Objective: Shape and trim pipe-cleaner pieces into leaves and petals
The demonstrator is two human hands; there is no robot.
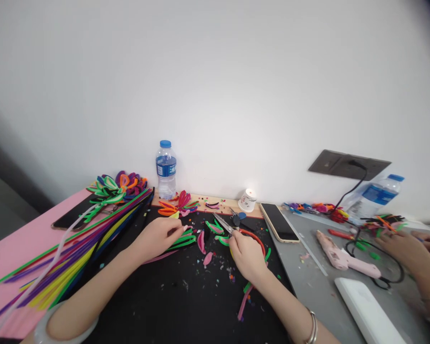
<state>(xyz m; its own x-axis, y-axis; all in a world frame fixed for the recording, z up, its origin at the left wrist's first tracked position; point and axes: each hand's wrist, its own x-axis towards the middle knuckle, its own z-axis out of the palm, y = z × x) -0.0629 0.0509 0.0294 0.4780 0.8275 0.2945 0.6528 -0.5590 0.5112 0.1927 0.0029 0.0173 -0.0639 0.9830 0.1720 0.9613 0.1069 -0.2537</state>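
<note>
My right hand grips a pair of scissors, blades pointing up and left; its fingers hide the handles. An orange ring-shaped piece partly shows behind that hand. My left hand is closed, fingers curled, beside a bundle of green and black pipe cleaners; whatever it pinches is hidden. A yellow piece shows just past its knuckles. Between the hands lie a pink pipe-cleaner loop, a filled pink petal shape and green-and-pink loops. Scraps dot the black mat.
Long pipe cleaners and finished loops lie at left, over a phone. A water bottle, paper cup and second phone stand along the back. At right are a pink glue gun and another person's hands.
</note>
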